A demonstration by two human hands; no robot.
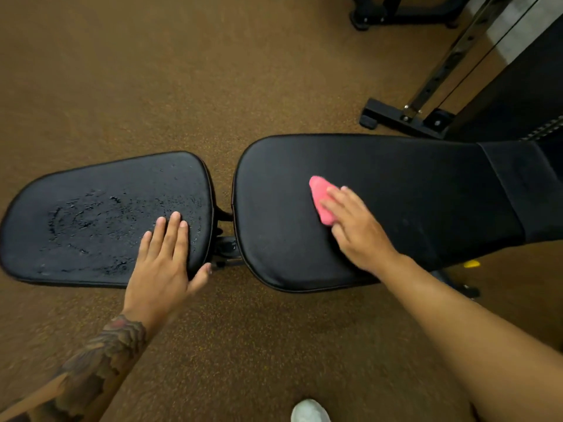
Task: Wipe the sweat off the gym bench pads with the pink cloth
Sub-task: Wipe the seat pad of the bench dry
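the right hand lies flat, fingers straight, pressing a crumpled pink cloth onto the long black padded back pad. the left hand, forearm tattooed, rests open with fingers extended on the shorter black seat pad, whose cracked surface glistens. brown speckled floor surrounds both pads.

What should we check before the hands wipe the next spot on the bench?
1. The pink cloth is under the right hand: ok, the fingers press it.
2. The cloth touches the long pad: ok.
3. The left hand steadies the seat pad: ok, it lies flat on the pad.
4. The seat pad is dry: not ok, wet patches show.
5. The long pad is fully dry: cannot tell, too dark.
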